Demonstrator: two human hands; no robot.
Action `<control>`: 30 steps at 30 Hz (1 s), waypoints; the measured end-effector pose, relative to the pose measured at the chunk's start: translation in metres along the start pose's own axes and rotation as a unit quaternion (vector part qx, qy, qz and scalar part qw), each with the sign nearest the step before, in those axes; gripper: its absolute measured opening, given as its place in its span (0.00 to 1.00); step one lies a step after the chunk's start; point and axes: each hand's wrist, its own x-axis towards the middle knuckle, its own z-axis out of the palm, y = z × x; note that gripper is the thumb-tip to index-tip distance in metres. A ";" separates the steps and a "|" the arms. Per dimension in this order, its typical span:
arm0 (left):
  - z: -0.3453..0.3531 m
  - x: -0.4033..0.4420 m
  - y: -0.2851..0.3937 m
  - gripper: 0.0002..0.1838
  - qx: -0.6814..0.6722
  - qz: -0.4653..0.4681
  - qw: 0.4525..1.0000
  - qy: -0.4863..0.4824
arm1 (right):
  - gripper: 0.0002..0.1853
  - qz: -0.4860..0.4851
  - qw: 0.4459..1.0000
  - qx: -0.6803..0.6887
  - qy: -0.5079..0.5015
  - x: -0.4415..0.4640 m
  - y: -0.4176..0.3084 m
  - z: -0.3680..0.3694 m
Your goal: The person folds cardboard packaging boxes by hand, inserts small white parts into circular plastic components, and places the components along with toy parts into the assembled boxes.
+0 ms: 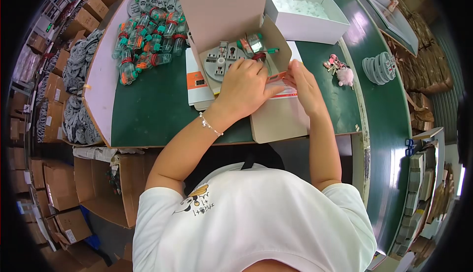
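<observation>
An open cardboard box (226, 8) stands on the green table, its lid raised at the back. Inside it lie a grey round tray (213, 66) with small parts and a clear jar-like piece (252, 44) with teal and orange ends. My left hand (244, 88) reaches over the front of the box, fingers bent down against the contents; their tips are hidden. At the front right corner, my right hand (306, 88) has its thumb and fingers around the box wall. Printed white and orange sheets (197, 82) lie under the box, and a brown cardboard flap (278, 122) extends toward me.
Several similar clear jars (143, 37) are heaped at the left, with grey discs (160, 0) behind them. A white box (315, 25) of white pieces stands back right. Keys with a pink pompom (345, 76) and stacked grey discs (378, 69) are further right.
</observation>
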 end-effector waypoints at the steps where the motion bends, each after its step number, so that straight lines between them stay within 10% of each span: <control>1: -0.001 -0.007 0.002 0.25 0.005 0.005 1.000 -0.014 | 0.30 0.003 1.000 0.001 -0.001 0.001 -0.002 0.000; 9: -0.028 -0.043 0.009 0.25 0.113 -0.004 0.993 0.036 | 0.19 0.065 0.928 -0.365 -0.044 0.023 -0.057 0.014; 12: -0.024 -0.053 0.011 0.20 0.133 -0.020 0.991 0.001 | 0.16 -0.334 0.832 -0.369 0.244 0.034 -0.031 0.026; 13: -0.022 -0.054 0.010 0.18 0.145 -0.028 0.989 -0.016 | 0.16 -0.336 0.832 -0.369 0.244 0.034 -0.033 0.030; 20: -0.001 -0.058 0.011 0.25 0.148 -0.065 0.987 -0.011 | 0.16 -0.426 0.829 -0.361 0.014 0.050 -0.045 0.072; 26: 0.007 -0.063 0.005 0.28 0.146 -0.045 0.987 0.054 | 0.30 -0.214 0.715 -0.644 -0.169 0.075 -0.070 0.110; 30: 0.007 -0.065 0.002 0.30 0.122 -0.019 0.991 0.047 | 0.35 -0.256 0.763 -0.559 -0.201 0.082 -0.061 0.101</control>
